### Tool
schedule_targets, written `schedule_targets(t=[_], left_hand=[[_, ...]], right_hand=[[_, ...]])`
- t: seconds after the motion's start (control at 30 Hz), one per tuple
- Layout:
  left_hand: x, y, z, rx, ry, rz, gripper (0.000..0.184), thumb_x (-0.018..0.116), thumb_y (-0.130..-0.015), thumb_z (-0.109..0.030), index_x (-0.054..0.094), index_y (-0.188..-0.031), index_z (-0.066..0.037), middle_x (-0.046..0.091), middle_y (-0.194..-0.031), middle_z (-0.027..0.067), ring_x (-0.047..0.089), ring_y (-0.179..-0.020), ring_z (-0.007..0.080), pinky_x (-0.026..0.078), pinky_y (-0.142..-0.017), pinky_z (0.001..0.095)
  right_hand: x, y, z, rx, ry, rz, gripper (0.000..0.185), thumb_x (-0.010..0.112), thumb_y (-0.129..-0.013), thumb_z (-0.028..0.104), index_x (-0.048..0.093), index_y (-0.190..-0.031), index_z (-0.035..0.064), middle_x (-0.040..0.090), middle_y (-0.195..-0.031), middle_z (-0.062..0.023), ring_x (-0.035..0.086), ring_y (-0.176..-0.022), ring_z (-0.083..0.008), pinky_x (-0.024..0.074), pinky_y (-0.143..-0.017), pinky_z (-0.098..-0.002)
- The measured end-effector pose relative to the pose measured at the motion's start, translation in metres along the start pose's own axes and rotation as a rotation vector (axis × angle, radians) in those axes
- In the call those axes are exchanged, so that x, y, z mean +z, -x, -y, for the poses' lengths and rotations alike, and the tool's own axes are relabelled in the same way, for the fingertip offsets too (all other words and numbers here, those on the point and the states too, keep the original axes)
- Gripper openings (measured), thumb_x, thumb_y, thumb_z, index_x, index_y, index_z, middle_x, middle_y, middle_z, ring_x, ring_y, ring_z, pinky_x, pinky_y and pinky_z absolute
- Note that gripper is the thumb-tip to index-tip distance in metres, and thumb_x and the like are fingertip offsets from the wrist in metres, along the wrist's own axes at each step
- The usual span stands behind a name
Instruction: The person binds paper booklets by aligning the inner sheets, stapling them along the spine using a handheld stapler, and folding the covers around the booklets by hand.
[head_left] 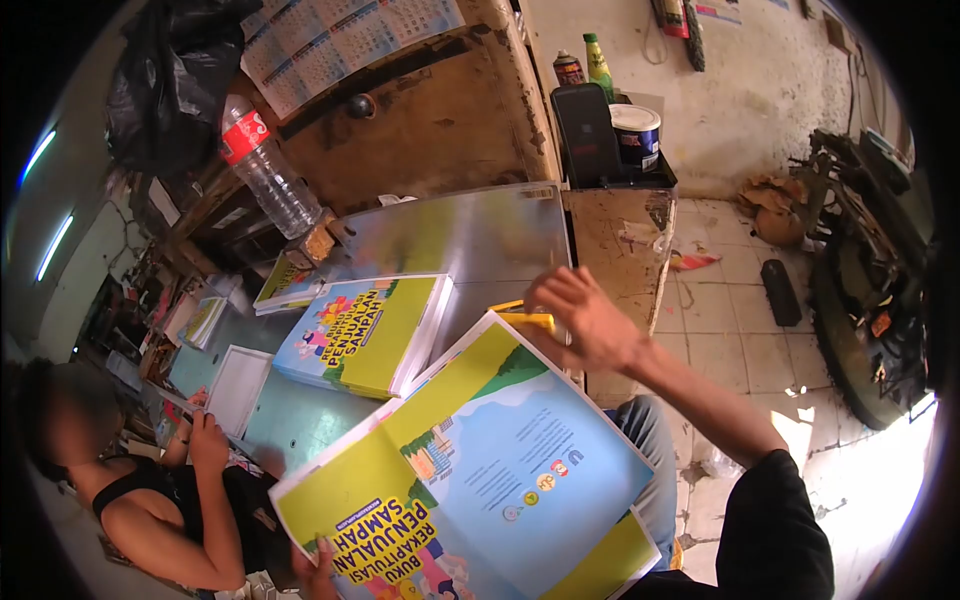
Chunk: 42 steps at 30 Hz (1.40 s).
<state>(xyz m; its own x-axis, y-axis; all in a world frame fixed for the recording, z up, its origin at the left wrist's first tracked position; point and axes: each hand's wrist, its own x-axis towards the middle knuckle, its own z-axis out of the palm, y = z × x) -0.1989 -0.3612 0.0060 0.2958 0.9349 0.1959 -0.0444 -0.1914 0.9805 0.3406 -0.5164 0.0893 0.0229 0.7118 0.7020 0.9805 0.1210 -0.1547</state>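
A large printed cover sheet [520,450], green and blue with "BUKU REKAPITULASI PENJUALAN SAMPAH" on it, lies tilted close to the camera. My left hand [318,570] grips its lower left edge, partly cut off by the frame. Above the sheet's top corner is my right hand [580,318], its fingers curled near a yellow tool [528,320] on the metal table; whether they touch it is unclear. Beyond the sheet sits a stack of matching covers [400,325].
On the metal table [500,225] stands a plastic bottle [270,175] at the back. Another person [150,510] works at the left with a white frame-like item [236,385]. A phone [585,130] and a tin [636,135] stand on the cabinet behind. Machinery [860,290] is at right.
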Motion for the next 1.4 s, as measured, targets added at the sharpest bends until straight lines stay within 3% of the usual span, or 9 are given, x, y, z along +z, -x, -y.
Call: schedule_targets(t=[0.07, 0.27, 0.47, 0.57, 0.73, 0.8, 0.9, 1.1, 1.4], left_hand=[[0.01, 0.0, -0.013, 0.249, -0.058, -0.034, 0.053, 0.063, -0.098, -0.009, 0.042, -0.145, 0.003, 0.062, -0.127, 0.012, 0.064, -0.103, 0.0144, 0.052, -0.084, 0.0277], [-0.044, -0.012, -0.019, 0.267, -0.078, -0.114, 0.059, 0.064, -0.099, -0.013, 0.036, -0.149, 0.004, 0.058, -0.134, 0.0126, 0.063, -0.105, 0.0136, 0.052, -0.084, 0.0277], [-0.078, -0.034, 0.043, 0.297, -0.098, 0.02, 0.062, 0.061, -0.101, -0.019, 0.032, -0.151, 0.003, 0.053, -0.139, 0.0125, 0.057, -0.116, 0.017, 0.043, -0.1, 0.0337], [-0.105, -0.037, 0.08, 0.289, -0.059, 0.097, 0.064, 0.06, -0.101, -0.021, 0.031, -0.152, 0.002, 0.052, -0.14, 0.0123, 0.054, -0.12, 0.0178, 0.04, -0.104, 0.035], [-0.057, -0.026, 0.056, 0.376, 0.013, -0.122, 0.065, 0.059, -0.1, -0.024, 0.03, -0.153, 0.0, 0.05, -0.144, 0.0125, 0.053, -0.124, 0.0205, 0.04, -0.106, 0.0376], [-0.006, -0.03, 0.013, 0.325, 0.349, 0.072, 0.066, 0.056, -0.1, -0.026, 0.029, -0.155, -0.002, 0.048, -0.147, 0.0131, 0.053, -0.128, 0.0245, 0.044, -0.106, 0.0411], [0.022, -0.052, 0.006, 0.227, 0.441, -0.001, 0.061, 0.054, -0.101, -0.031, 0.036, -0.151, -0.002, 0.046, -0.148, 0.0117, 0.047, -0.133, 0.0227, 0.037, -0.112, 0.0407], [0.119, -0.102, -0.022, 0.228, 0.32, 0.194, 0.064, 0.052, -0.103, -0.032, 0.03, -0.156, -0.003, 0.045, -0.15, 0.0127, 0.048, -0.134, 0.0263, 0.036, -0.113, 0.0421], [0.147, -0.076, -0.036, 0.112, 0.316, 0.193, 0.066, 0.054, -0.102, -0.033, 0.029, -0.156, -0.003, 0.044, -0.151, 0.0134, 0.047, -0.135, 0.0262, 0.038, -0.112, 0.0432]], right_hand=[[0.01, 0.002, 0.018, 0.031, -0.077, -0.023, 0.023, 0.066, -0.093, 0.021, 0.06, -0.106, 0.0044, 0.061, -0.105, -0.0142, 0.056, -0.105, -0.0294, 0.0428, -0.093, -0.0436], [0.016, 0.005, 0.037, 0.38, -0.396, -0.105, 0.059, 0.067, -0.095, 0.038, 0.049, -0.133, -0.0032, 0.061, -0.123, -0.0264, 0.06, -0.116, -0.0403, 0.0469, -0.1, -0.049], [0.009, 0.006, 0.046, 0.77, -0.599, 0.516, 0.086, 0.056, -0.098, 0.057, 0.029, -0.155, -0.0013, 0.055, -0.142, -0.0282, 0.056, -0.13, -0.0379, 0.0468, -0.108, -0.0438], [0.017, 0.017, 0.052, 0.639, -0.658, 0.372, 0.087, 0.049, -0.098, 0.064, 0.038, -0.149, -0.0067, 0.059, -0.132, -0.0328, 0.059, -0.126, -0.0387, 0.0467, -0.107, -0.0398], [0.007, 0.008, 0.062, 0.64, -0.767, 0.374, 0.08, 0.048, -0.101, 0.06, 0.044, -0.148, -0.0041, 0.061, -0.135, -0.0267, 0.058, -0.127, -0.0388, 0.0442, -0.109, -0.0398], [0.009, 0.003, 0.065, 0.627, -0.941, 0.292, 0.08, 0.054, -0.099, 0.058, 0.045, -0.146, -0.0064, 0.063, -0.131, -0.0265, 0.06, -0.123, -0.0358, 0.0454, -0.107, -0.0402], [0.003, -0.014, 0.084, 0.705, -1.136, 0.245, 0.074, 0.068, -0.096, 0.046, 0.048, -0.142, -0.009, 0.065, -0.126, -0.0257, 0.064, -0.116, -0.0299, 0.0477, -0.104, -0.0387], [0.024, -0.042, 0.115, 0.712, -1.511, 0.061, 0.07, 0.081, -0.088, 0.022, 0.048, -0.139, -0.0118, 0.069, -0.117, -0.022, 0.068, -0.103, -0.0244, 0.0548, -0.093, -0.0359], [0.09, -0.032, 0.128, 0.736, -1.551, 0.076, 0.057, 0.08, -0.088, 0.013, 0.054, -0.133, -0.0101, 0.067, -0.121, -0.0177, 0.064, -0.11, -0.0215, 0.0518, -0.096, -0.0342]])
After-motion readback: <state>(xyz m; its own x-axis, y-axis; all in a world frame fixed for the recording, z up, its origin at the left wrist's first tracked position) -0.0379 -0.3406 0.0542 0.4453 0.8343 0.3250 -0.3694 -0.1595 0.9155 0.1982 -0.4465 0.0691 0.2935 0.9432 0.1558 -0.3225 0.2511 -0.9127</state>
